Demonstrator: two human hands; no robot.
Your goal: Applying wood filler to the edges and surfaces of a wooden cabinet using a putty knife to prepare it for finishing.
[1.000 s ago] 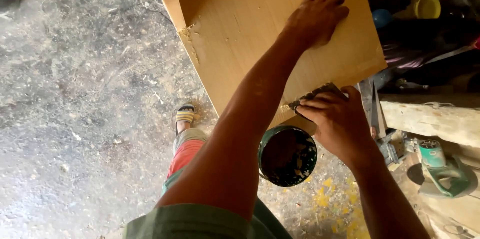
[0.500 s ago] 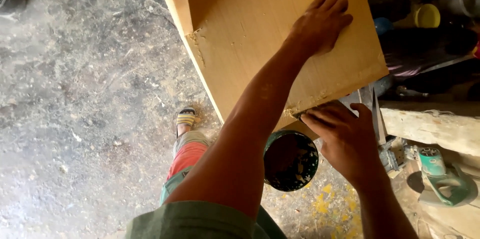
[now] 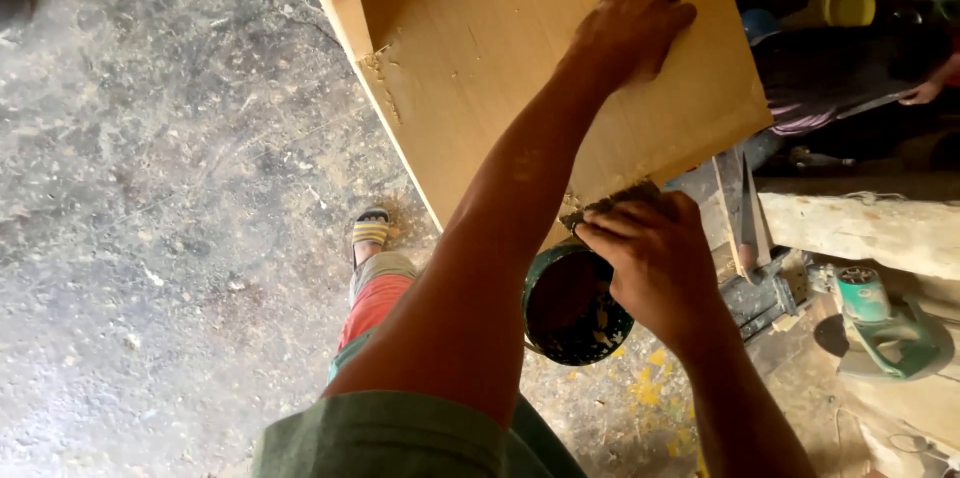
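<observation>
Wooden board [image 3: 520, 68] steadied and scraped at its near edge.
The left hand [image 3: 632, 23] is laid flat and open on the board; a scraper [image 3: 610, 202] is gripped by the right hand [image 3: 655, 263] at the board's near edge, above a green pot [image 3: 572, 308].

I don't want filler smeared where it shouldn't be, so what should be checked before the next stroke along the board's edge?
1. Left hand flat on the wooden board, steadying it: ok.
2. Right hand gripping the scraper at the board's lower edge: ok.
3. Filler loaded on the scraper: cannot tell, fingers hide it.
4. Green tin directly below the edge: ok.
5. Sandalled foot apart from the tin: ok.
6. Green power tool out of the stroke's path: ok.
</observation>
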